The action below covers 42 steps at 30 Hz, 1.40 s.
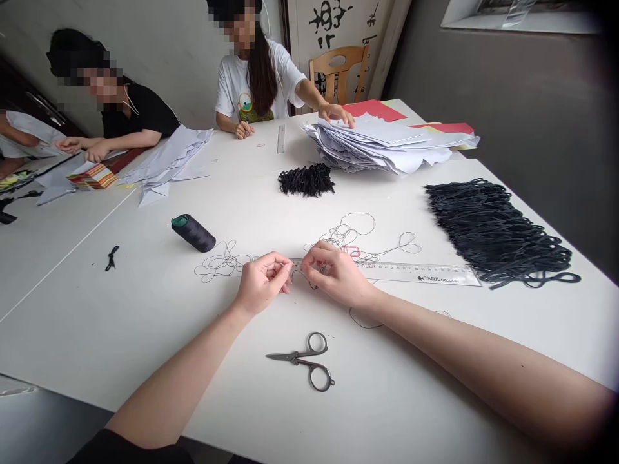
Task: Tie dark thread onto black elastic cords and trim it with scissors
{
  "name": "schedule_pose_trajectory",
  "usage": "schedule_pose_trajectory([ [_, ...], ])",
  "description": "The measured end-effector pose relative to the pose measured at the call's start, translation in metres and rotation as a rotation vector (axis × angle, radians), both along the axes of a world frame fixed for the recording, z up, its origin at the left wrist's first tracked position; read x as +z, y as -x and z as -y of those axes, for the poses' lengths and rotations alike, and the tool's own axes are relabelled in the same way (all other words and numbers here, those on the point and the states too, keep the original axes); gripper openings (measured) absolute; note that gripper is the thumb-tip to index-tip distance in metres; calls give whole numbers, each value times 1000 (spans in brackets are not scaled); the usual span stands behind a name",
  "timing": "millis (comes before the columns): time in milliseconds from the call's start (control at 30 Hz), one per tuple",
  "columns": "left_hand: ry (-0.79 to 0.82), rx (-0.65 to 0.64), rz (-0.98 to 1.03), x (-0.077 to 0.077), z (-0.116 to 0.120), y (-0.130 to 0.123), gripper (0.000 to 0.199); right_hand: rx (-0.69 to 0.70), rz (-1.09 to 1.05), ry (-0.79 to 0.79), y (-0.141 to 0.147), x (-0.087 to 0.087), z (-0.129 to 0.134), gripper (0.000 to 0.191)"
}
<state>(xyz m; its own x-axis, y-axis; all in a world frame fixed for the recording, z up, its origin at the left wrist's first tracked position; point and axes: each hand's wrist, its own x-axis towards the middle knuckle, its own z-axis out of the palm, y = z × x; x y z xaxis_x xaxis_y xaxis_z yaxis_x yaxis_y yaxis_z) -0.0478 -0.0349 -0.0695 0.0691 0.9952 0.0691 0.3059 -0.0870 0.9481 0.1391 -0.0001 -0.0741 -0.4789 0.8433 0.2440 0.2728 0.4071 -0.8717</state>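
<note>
My left hand [264, 281] and my right hand [337, 273] are close together over a clear ruler [425, 274], fingertips pinched on a thin dark thread that runs between them. Loose loops of black thread [225, 263] lie on both sides of my hands. A dark thread spool [194, 233] with a green end rests on its side, to the left beyond my left hand. Small metal scissors [302, 359] lie with spread handles on the white table [232, 399], nearer to me than both hands. A small red clip-like outline [351, 251] shows beyond my right hand.
Black cord loops [498, 229] are piled at the right, with a smaller black bundle [306, 180] farther back. A person touches a stack of white paper [382, 145]. Another sits at the left near papers [174, 158]. A small black knot [112, 258] lies left.
</note>
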Motion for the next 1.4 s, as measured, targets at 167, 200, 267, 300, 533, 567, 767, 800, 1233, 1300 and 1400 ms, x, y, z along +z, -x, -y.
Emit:
schedule_pose_trajectory([
  [167,19,-30,-7,2,1,0,17,-7,10,-37,-1,-2,0,12],
  [200,21,-37,-8,2,2,0,18,-7,10,-46,-1,-2,0,12],
  [267,28,-42,-13,3,2,0,20,-2,6,-70,-1,-3,0,12],
  [300,31,-42,-21,3,2,0,21,3,2,-86,-1,-4,-1,12],
  [533,19,-29,-64,0,2,1,18,28,35,-181,0,-3,1,14],
  [567,20,-28,-61,0,2,1,18,27,40,-187,0,-3,1,13],
  [767,83,-53,-53,2,2,1,22,-12,66,-253,-2,-4,0,13],
  [800,86,-50,-63,2,1,1,22,-15,83,-270,-2,-5,0,14],
  [1233,0,-41,-143,-6,1,2,14,-27,211,-388,-4,-12,-4,25],
  [1300,-1,-54,-146,-7,1,2,13,-21,219,-394,-5,-12,-4,21],
  [1400,8,-61,-144,-9,-1,2,12,-6,205,-357,-6,-10,-5,22],
])
